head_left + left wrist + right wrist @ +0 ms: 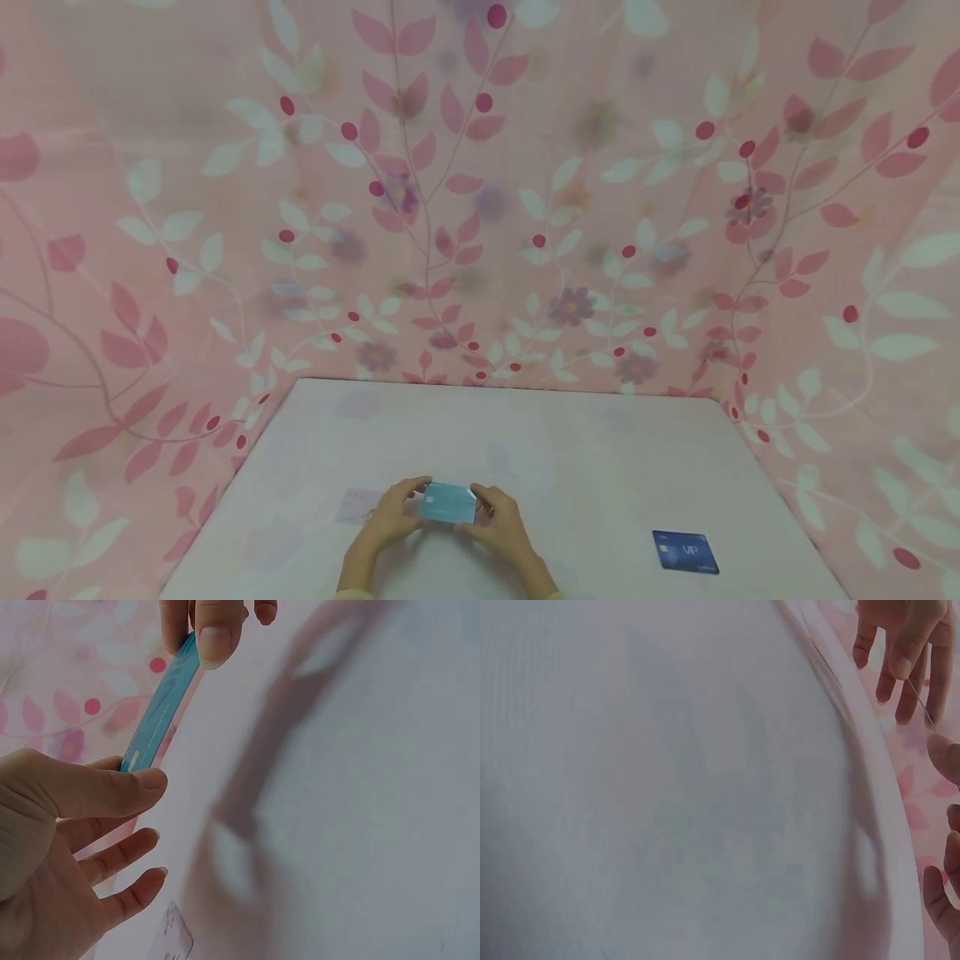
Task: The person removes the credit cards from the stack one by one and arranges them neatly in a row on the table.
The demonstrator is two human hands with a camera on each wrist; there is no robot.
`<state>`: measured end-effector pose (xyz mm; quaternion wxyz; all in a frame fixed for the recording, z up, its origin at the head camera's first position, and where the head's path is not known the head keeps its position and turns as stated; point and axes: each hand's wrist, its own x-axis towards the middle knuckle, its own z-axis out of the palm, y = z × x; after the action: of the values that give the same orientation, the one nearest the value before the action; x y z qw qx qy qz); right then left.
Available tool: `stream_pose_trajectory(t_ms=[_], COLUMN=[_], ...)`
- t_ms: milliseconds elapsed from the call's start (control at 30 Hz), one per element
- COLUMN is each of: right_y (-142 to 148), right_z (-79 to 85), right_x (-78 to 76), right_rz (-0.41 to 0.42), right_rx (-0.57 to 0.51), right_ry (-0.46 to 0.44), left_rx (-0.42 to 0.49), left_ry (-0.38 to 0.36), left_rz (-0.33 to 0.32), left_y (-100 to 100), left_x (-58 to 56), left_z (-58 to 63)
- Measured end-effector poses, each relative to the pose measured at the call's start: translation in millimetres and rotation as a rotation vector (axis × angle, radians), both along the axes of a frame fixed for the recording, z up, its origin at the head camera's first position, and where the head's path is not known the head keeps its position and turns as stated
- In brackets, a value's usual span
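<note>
A teal bank card [448, 503] with a small chip is held above the table between both hands. My left hand [396, 510] pinches its left end between thumb and fingers, and my right hand [497, 523] pinches the right end. From the left wrist, the card [161, 712] appears tilted, with the left thumb [112, 791] across its lower end. The right wrist view shows the card [921, 703] almost edge-on as a thin line. Partly hidden behind my left hand, a pale pink card [357, 506] lies on the table.
A dark blue card marked VIP [686, 552] lies on the table to the right of my hands. The white table [600, 450] is enclosed by pink curtains [480, 208] with leaf and flower prints at the back and both sides. Shadows of the hands fall on the tabletop.
</note>
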<state>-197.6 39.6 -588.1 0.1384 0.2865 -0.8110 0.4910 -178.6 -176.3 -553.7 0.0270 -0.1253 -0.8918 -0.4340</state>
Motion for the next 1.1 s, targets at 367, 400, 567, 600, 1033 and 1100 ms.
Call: stream_pose_trajectory(t_ms=[367,400,567,600,1033,1100], right_y=[-28,-30,-38,-39,-49,-50], right_z=[-3.6,-4.3,-6.7,-7.5,-11.3,-12.1], right_x=[-0.7,-1.3,-2.9,-3.2,-5.0,-5.1], right_rz=[0.015,0.015,0.020,0.021,0.039,0.040], right_rx=[0.048,0.056,0.094,0.102,0.128,0.132], right_ry=[-0.044,-0.050,-0.111,-0.124,-0.213,-0.229], left_rx=[-0.042,-0.044,-0.053,-0.059,-0.060,-0.056], left_ry=[-0.037,-0.034,-0.056,-0.063,-0.057,-0.081], left_rz=[-0.005,-0.010,-0.019,-0.017,-0.017,-0.004], left_y=[-29,-31,-40,-42,-51,-50], left_x=[-0.6,-0.9,-1.2,-1.3,0.4,0.8], left_z=[-2.7,-3.6,-7.3,-7.8,-13.4,-12.2])
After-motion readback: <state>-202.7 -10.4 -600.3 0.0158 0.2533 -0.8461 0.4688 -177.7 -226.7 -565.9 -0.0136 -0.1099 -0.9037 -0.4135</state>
